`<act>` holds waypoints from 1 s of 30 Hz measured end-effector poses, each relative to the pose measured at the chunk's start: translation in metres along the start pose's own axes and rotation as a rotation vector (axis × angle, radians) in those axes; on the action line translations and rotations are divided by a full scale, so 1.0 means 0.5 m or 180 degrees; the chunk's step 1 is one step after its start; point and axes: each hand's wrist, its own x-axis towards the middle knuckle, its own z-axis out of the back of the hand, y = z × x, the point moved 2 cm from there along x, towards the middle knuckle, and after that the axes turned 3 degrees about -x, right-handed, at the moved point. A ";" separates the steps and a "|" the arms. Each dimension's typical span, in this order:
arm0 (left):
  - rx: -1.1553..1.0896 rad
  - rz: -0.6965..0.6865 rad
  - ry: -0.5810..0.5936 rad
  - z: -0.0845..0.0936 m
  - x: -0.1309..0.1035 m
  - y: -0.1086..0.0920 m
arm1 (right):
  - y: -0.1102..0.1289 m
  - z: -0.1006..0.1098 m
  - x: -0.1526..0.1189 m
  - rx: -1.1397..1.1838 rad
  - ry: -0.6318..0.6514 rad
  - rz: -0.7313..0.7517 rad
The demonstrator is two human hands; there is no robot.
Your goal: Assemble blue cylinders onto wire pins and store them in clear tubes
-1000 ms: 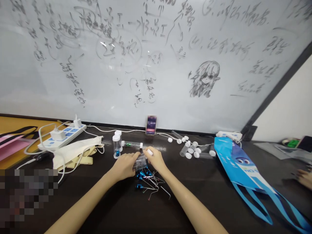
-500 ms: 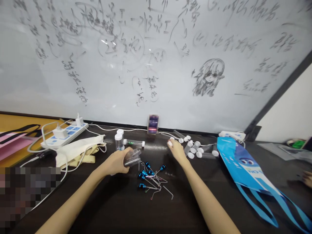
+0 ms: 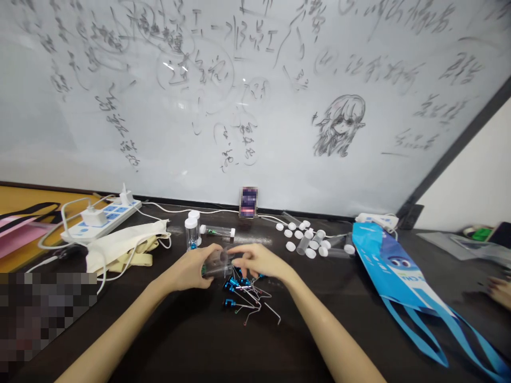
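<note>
My left hand (image 3: 195, 267) is wrapped round clear plastic tubes (image 3: 219, 266) lying sideways, their ends facing right; I cannot make out how many. At those ends is my right hand (image 3: 261, 261), index finger on top and thumb lower, gripping the rim. No cap shows in its fingers. Just below both hands lies a pile of blue-and-black parts with thin bent metal wires (image 3: 245, 287). Two capped tubes (image 3: 192, 231) stand upright behind my left hand. Beside them a capped tube (image 3: 217, 231) with something green inside lies flat.
White caps (image 3: 290, 246) and loose clear tubes (image 3: 337, 253) are scattered at right. Beyond them lies a blue bag (image 3: 371, 260). A cream cloth bag (image 3: 125, 242) and a power strip (image 3: 107, 221) sit left. A phone (image 3: 248, 202) leans against the whiteboard. Another person's hand (image 3: 501, 291) is at far right.
My right hand has come left from the white caps to the tube ends in my left hand. The caps it covered now show. My left hand has stayed nearly in place.
</note>
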 end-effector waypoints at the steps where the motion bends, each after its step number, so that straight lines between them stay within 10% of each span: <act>1: 0.0066 -0.0016 0.0020 -0.005 -0.002 -0.001 | 0.002 -0.016 0.000 0.0083 0.0208 0.0010; 6: 0.0339 -0.0132 0.0194 -0.022 -0.009 -0.009 | -0.006 -0.074 0.009 0.0358 0.0802 0.0054; 30: 0.2595 -0.0600 0.0409 0.001 -0.002 -0.027 | -0.063 -0.005 -0.011 -0.1002 -0.0439 0.0612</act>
